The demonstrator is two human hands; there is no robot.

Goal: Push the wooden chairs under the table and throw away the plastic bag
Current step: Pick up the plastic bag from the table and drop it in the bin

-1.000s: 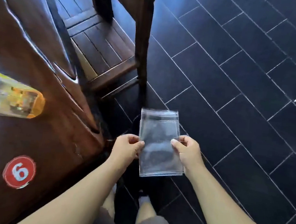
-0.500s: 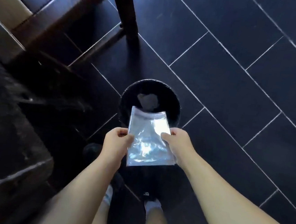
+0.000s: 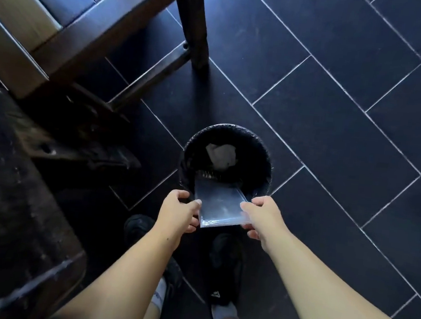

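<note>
Holding: left hand [image 3: 177, 211] and right hand [image 3: 263, 217] pinch the plastic bag [image 3: 219, 204] by its sides
Bag: tilted into the bin [image 3: 264, 151], far edge hidden
Chair [image 3: 70, 25]: one, cut off
Shoes: two

Clear, glossy plastic bag [image 3: 219, 206] catching a sheen, thin and smooth, tipped over the bin [image 3: 264, 149], whose black liner looks crinkled and faintly shiny around the rim. Beyond the bin, dark varnished wood on the chair [image 3: 70, 32], polished; around the bin, matt dark floor tiles [image 3: 336, 120] with pale grout.
</note>
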